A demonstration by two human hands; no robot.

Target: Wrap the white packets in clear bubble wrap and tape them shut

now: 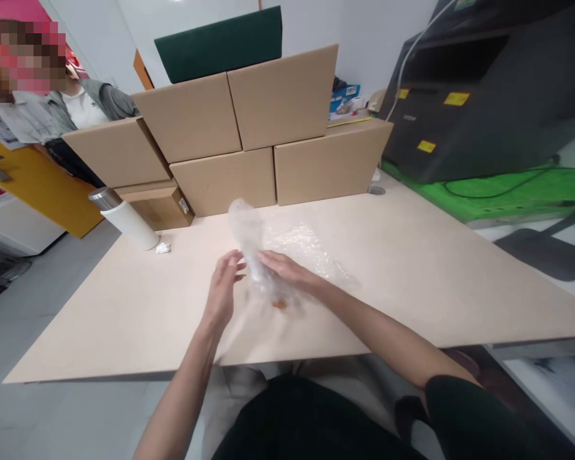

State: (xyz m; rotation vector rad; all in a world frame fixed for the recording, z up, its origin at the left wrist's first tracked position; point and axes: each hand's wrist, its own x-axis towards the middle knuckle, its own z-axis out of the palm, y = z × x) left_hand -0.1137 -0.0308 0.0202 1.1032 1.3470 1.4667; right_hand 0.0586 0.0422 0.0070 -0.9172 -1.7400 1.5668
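A clear, crumpled plastic wrap (pixel 246 227) stands up from the table between my hands, blurred by motion. My right hand (pixel 283 267) is closed around its right side. Just to its left is my left hand (pixel 224 281), with fingers curved and apart; whether the fingertips touch the plastic I cannot make out. A small orange-brown thing (pixel 278 305) shows at the lower end of the plastic, too blurred to name. Behind my right hand, a sheet of bubble wrap (pixel 299 243) lies flat on the table.
Stacked cardboard boxes (pixel 223 182) line the back of the table (pixel 412 268), topped by a dark green box (pixel 220 45). At left stand a white bottle (pixel 131 223) and a crumpled white scrap (pixel 163 248). A person (pixel 84 105) is behind the boxes; a large black machine (pixel 460 108) is at right.
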